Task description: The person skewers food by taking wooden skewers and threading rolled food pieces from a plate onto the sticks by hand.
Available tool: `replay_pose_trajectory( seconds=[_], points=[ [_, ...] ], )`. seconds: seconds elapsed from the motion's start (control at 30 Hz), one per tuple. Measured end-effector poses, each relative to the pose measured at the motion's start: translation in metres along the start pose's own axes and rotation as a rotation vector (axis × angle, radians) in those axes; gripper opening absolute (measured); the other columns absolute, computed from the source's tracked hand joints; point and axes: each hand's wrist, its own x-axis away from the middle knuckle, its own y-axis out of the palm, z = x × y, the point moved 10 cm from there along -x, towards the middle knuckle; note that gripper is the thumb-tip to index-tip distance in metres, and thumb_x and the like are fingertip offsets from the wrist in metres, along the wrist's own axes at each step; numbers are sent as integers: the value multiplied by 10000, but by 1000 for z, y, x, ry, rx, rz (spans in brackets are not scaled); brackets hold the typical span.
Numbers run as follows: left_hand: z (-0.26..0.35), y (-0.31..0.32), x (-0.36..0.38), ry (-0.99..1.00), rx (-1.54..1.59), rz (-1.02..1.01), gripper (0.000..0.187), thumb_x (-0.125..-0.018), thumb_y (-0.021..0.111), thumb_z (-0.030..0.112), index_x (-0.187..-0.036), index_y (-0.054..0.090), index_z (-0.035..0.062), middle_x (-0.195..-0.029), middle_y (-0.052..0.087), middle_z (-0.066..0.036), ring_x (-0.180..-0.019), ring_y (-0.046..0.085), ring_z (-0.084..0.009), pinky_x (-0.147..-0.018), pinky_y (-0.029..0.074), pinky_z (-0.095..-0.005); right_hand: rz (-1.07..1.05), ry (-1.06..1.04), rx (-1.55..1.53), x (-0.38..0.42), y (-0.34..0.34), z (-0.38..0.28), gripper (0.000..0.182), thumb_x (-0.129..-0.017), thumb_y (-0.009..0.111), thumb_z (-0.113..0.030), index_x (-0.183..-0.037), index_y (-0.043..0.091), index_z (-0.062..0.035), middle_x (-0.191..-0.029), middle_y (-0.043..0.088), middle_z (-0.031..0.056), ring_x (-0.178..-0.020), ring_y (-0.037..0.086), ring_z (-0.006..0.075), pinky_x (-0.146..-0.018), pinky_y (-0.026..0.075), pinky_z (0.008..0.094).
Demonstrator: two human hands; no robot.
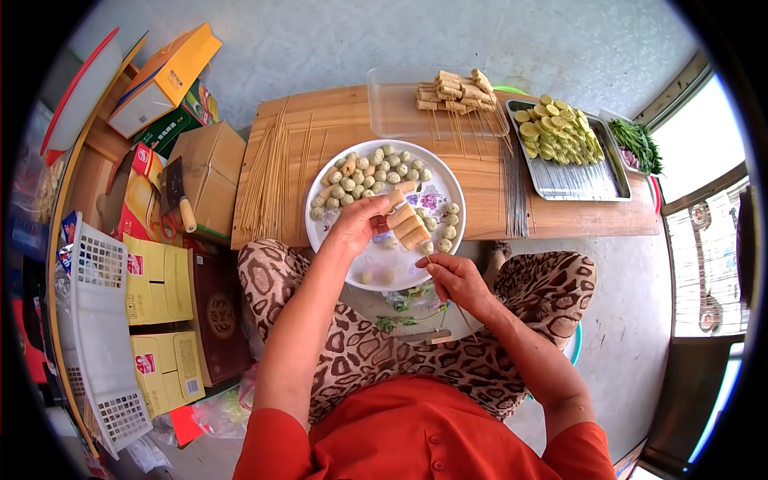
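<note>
My right hand (pixel 460 282) is closed round a thin bamboo skewer (pixel 466 322), with several tan rolls (pixel 408 226) threaded side by side at its upper end. At the top of that row, my left hand (pixel 356 226) pinches another tan roll (pixel 406 187); whether the skewer's tip has entered it is hidden. Both hands are over a white flower-patterned plate (pixel 460 190). On the plate lie many speckled greenish balls (pixel 390 162), with a few loose tan rolls (pixel 349 166) among them on the left side.
The plate rests on a wooden table (pixel 352 102). Bare bamboo skewers (pixel 268 172) lie left of it, metal skewers (pixel 514 192) right. Behind stand a clear tray (pixel 388 112) with skewered rolls and a metal tray (pixel 560 186) of green slices. A cleaver (pixel 174 186) leans on a cardboard box (pixel 212 172).
</note>
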Motion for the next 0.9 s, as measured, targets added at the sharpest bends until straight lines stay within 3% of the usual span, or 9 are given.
replay_pose_trajectory(
  seconds=[0.17, 0.23, 0.47, 0.63, 0.73, 0.9],
  points=[
    [-1, 4, 2, -9, -56, -35, 316, -825, 703, 229, -1074, 624, 51, -978, 651, -57, -855, 625, -182, -776, 507, -343, 3, 34, -12, -3, -1, 9, 249, -989, 463, -169, -1085, 612, 6, -532, 461, -24, -448, 419, 43, -442, 341, 204],
    [-1, 6, 3, -10, -84, -47, 320, -825, 704, 250, -1069, 626, 59, -969, 651, -51, -865, 622, -174, -773, 500, -332, 2, 7, -9, -5, -1, 14, 260, -966, 480, -219, -1106, 624, -54, -513, 482, -9, -438, 418, 50, -421, 353, 218],
    [-5, 7, 3, -21, -163, -43, 324, -839, 690, 289, -1066, 617, 70, -967, 640, -39, -866, 605, -153, -749, 489, -320, 4, 27, -8, -6, -1, 15, 259, -968, 481, -221, -1102, 623, -51, -516, 484, -9, -452, 421, 48, -435, 356, 217],
    [5, 11, 13, 38, 21, 56, 365, -875, 640, 362, -1081, 595, 64, -984, 631, -38, -844, 579, -124, -721, 488, -303, 48, -23, -212, -13, -8, -2, 249, -973, 476, -204, -1079, 617, -29, -530, 482, -6, -470, 426, 62, -463, 352, 219],
    [-5, 21, 26, -1, -214, -34, 351, -890, 622, 357, -1068, 600, 56, -961, 638, -41, -795, 575, -102, -674, 489, -279, 104, -28, -305, -16, -17, -7, 241, -973, 478, -198, -1067, 617, -25, -535, 483, -6, -466, 425, 68, -459, 340, 224],
    [-48, 87, 72, -135, -481, -261, 236, -918, 589, 210, -1072, 583, 32, -944, 658, -73, -626, 561, -91, -590, 474, -225, 215, -83, -448, -15, -35, -19, 250, -970, 500, -224, -1084, 621, -38, -555, 489, -15, -481, 426, 50, -461, 335, 198]
  ],
)
